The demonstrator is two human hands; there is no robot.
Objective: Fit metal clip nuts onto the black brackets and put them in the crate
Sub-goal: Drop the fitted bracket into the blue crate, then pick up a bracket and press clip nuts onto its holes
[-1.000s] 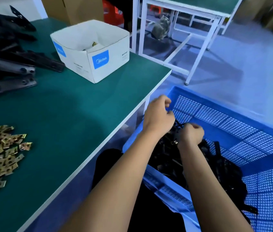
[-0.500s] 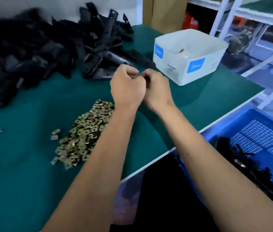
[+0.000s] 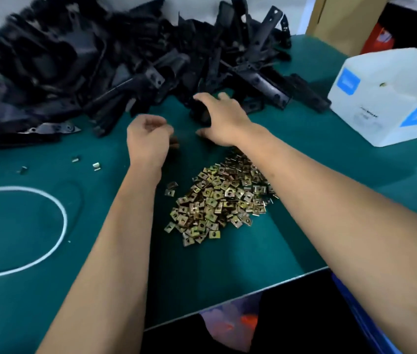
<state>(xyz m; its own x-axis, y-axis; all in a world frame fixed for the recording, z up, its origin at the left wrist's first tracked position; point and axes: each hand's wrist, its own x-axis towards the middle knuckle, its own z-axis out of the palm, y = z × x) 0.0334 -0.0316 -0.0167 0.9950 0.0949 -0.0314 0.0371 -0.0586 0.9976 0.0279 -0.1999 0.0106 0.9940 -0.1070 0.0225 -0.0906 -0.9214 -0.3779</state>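
- Right hand [image 3: 224, 121] reaches to the near edge of the black bracket pile [image 3: 105, 60]; thumb and fingers curl around one black bracket [image 3: 200, 112], gripping it against the green table [image 3: 100, 251].
- Left hand [image 3: 147, 139] sits just left of the right one, fingers curled into a loose fist. Motion blur at the fingertips; cannot tell whether it pinches anything.
- Hands close together but not touching.
- Bracket pile covers the far left and centre of the table, tangled, many long arms with holes, some propped upward at the back.
- Heap of brass-coloured clip nuts [image 3: 217, 198] lies on the table nearer the person than the hands, between the two forearms, partly under the right forearm.
- Three stray clip nuts [image 3: 96, 166] lie apart to the left, near the pile's front edge.
- White cord loop [image 3: 63, 218] lies flat on the table at near left, partly cut by the frame edge.
- White cardboard box [image 3: 381, 98] with blue labels stands at the table's right side, open top; a small gold piece is visible inside.
- Blue crate [image 3: 360, 315]: only a sliver of its edge shows at lower right, below the table edge, beside the right forearm. Contents not visible.
- Brown cardboard carton [image 3: 342, 19] stands behind the table at top right.
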